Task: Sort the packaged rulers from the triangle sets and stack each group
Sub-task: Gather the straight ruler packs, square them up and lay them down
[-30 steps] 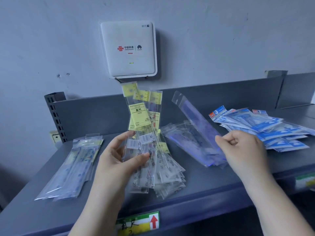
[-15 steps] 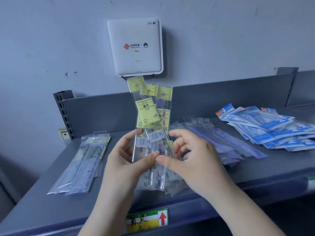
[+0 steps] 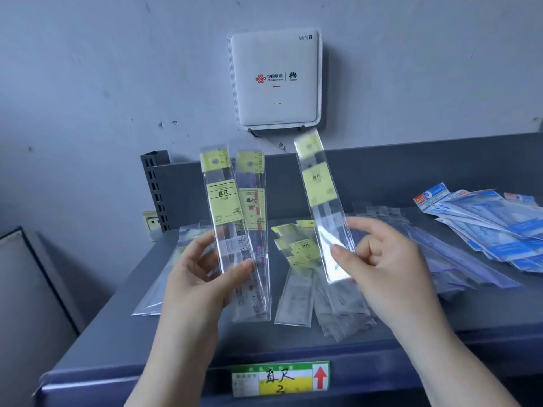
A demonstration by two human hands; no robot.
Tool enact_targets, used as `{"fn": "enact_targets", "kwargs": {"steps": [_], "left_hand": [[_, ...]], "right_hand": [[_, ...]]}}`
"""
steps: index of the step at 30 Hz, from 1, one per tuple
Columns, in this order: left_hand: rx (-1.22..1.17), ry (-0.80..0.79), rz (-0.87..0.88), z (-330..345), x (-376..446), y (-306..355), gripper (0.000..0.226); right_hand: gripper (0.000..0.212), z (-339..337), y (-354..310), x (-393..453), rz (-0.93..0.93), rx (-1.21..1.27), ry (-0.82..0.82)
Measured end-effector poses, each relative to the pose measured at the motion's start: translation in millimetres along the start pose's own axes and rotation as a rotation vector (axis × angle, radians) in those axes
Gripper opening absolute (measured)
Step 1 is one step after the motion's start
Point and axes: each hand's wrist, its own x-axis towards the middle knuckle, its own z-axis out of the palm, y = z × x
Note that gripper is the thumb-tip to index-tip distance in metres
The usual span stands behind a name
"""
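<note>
My left hand [image 3: 202,277] grips two clear packaged rulers [image 3: 235,230] with yellow labels, held upright above the grey shelf [image 3: 440,324]. My right hand [image 3: 379,259] pinches one more packaged ruler [image 3: 321,207], tilted and apart from the other two. Under the hands lies a loose pile of the same yellow-label rulers [image 3: 305,277]. Purple-tinted clear packs [image 3: 458,259] lie to the right. Blue-and-white packs [image 3: 493,227] are heaped at the far right. Another stack of clear packs [image 3: 160,292] lies at the left, partly hidden by my left hand.
A white WiFi box [image 3: 274,80] hangs on the wall above the shelf's back panel [image 3: 396,174]. A slotted upright [image 3: 155,189] stands at the back left. A green-yellow label with a red arrow [image 3: 280,378] is fixed to the shelf's front edge.
My right hand has pulled one ruler out of the bunch in my left hand and moved it to the right. The camera view has shifted left.
</note>
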Motion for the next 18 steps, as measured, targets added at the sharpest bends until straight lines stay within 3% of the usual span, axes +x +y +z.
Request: {"fn": "enact_targets", "kwargs": {"steps": [3, 6, 8, 12, 14, 18], "left_hand": [[0.002, 0.002, -0.008, -2, 1, -2, 0.045], [0.017, -0.012, -0.014, 1, 0, -3, 0.044], [0.028, -0.011, -0.013, 4, -1, -2, 0.048], [0.029, -0.078, -0.007, 14, -5, -4, 0.044], [0.020, -0.093, -0.016, 21, -7, -6, 0.043], [0.001, -0.097, -0.008, 28, -10, -5, 0.045]], "right_hand": [[0.022, -2, 3, -5, 0.051, -0.366, -0.084], [0.035, 1, -1, -8, 0.066, -0.794, -0.156], [0.039, 1, -9, -9, -0.013, -0.896, -0.147], [0.051, 7, -23, -15, -0.011, -0.379, -0.263], [0.053, 17, -21, -18, 0.028, -0.250, -0.349], [0.028, 27, -17, -17, 0.014, -0.118, -0.269]]}}
